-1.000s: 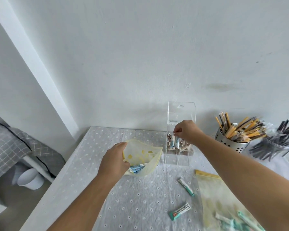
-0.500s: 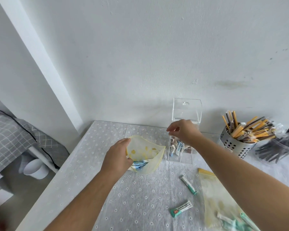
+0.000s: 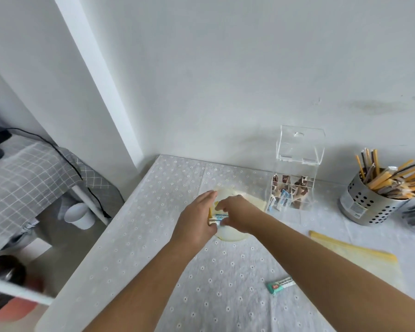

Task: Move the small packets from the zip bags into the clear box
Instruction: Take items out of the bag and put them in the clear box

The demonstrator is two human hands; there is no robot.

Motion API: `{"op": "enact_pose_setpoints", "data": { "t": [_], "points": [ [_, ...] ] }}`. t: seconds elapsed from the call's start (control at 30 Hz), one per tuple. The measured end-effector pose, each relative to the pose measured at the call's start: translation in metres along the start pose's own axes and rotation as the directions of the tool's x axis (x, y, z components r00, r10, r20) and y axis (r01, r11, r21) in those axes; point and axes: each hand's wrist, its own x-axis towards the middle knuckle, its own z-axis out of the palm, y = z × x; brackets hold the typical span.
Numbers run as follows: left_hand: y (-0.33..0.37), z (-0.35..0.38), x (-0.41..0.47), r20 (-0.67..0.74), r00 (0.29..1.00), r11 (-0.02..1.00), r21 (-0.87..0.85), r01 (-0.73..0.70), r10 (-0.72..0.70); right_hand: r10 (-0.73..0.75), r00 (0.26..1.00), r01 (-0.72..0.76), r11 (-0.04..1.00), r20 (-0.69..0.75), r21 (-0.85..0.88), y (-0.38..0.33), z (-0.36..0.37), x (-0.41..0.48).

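A yellowish zip bag (image 3: 230, 232) lies on the table in front of the clear box (image 3: 295, 173). My left hand (image 3: 197, 221) grips the bag's left edge and holds its mouth apart. My right hand (image 3: 237, 213) reaches into the bag, its fingers pinching blue and white small packets (image 3: 219, 218). The clear box stands at the back with its lid raised; several brown and blue packets sit upright in its compartments. A second zip bag (image 3: 359, 257) lies flat at the right. One green packet (image 3: 279, 285) lies loose on the cloth beside my right forearm.
A perforated metal cup (image 3: 367, 202) holding yellow and brown sticks stands at the back right, with dark sticks beside it at the frame edge. The table (image 3: 130, 248) wears a white dotted cloth; its left edge drops to the floor, where a white cup (image 3: 78, 215) stands.
My right hand has left the clear box and moved left into the zip bag, taking hold of packets there. My left hand keeps its grip on the bag. The view has tilted.
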Motion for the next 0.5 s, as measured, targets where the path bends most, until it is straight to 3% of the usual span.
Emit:
{"op": "enact_pose_setpoints", "data": {
  "t": [0.2, 0.5],
  "points": [
    [-0.004, -0.001, -0.008, 0.007, 1.0, 0.999, -0.045, -0.011, 0.011, 0.107, 0.979, -0.076, 0.981, 0.172, -0.177, 0.006, 0.029, 0.036],
    [-0.008, -0.001, -0.004, 0.031, 1.0, 0.999, -0.044, -0.002, 0.003, 0.105, 0.98, -0.044, 0.943, 0.171, -0.329, 0.016, 0.047, 0.059]
  ]
}}
